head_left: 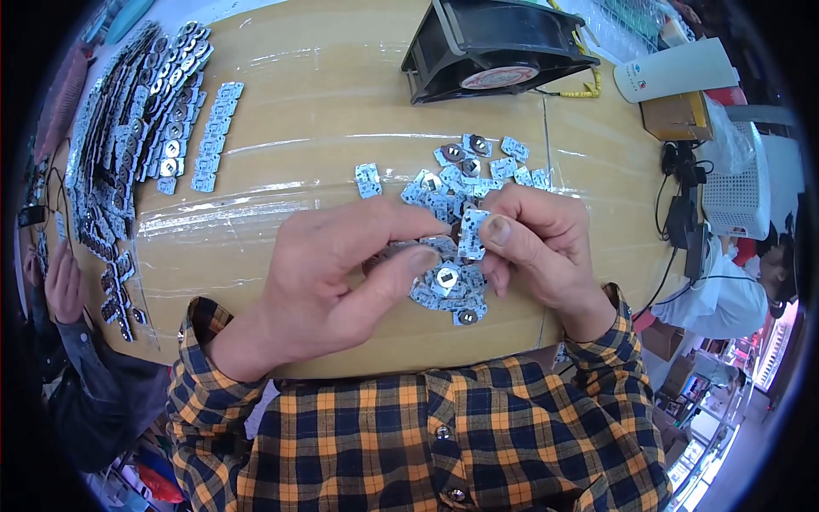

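I am pinching a small circuit board (472, 233) with my right hand (537, 243) at frame centre; my left hand (341, 273) is gripping another piece (401, 250), above the loose pile (452, 286).

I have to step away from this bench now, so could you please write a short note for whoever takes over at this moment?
Left hand: thumb and fingers closed around a small part, mostly hidden by the fingers.
Right hand: pinching a small circuit board upright between thumb and forefinger.
Loose pile of boards: on the wooden table, under and beyond both hands.
Done, by the look of it: boards laid in overlapping rows at the table's far left.
Left: the loose pile, plus the board in hand.
Nearby: a black fan at the far edge; another person's hand at the left edge.
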`<state>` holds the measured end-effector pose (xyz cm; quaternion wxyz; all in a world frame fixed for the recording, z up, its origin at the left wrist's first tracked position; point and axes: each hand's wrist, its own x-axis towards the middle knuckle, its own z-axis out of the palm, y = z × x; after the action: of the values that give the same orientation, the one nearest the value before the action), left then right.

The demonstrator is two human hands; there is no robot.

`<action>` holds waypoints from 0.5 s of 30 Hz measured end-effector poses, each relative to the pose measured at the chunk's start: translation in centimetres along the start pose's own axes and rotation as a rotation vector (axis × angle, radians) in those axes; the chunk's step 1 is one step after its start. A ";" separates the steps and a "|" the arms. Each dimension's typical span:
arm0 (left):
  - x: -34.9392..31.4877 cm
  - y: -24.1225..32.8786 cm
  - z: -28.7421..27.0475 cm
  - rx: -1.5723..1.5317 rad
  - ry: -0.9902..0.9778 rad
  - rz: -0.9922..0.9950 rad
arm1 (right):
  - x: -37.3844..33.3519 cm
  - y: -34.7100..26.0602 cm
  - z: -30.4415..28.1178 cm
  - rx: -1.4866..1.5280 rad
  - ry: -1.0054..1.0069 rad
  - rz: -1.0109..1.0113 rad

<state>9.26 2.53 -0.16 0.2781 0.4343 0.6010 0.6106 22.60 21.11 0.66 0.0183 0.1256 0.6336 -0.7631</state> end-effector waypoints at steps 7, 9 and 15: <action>0.2 -1.0 0.1 0.480 0.093 0.321 | 0.2 -0.1 0.1 -0.284 -0.136 -0.104; 0.3 -1.2 0.1 0.503 0.165 0.378 | 0.6 0.8 1.0 -0.388 -0.216 -0.316; 0.3 -0.6 0.2 0.409 0.199 0.327 | 0.2 -0.1 0.7 -0.125 -0.024 -0.018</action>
<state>9.24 2.96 -0.68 0.0220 0.5105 0.6581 0.5531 22.29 20.45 0.88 0.0266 0.1092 0.6809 -0.7237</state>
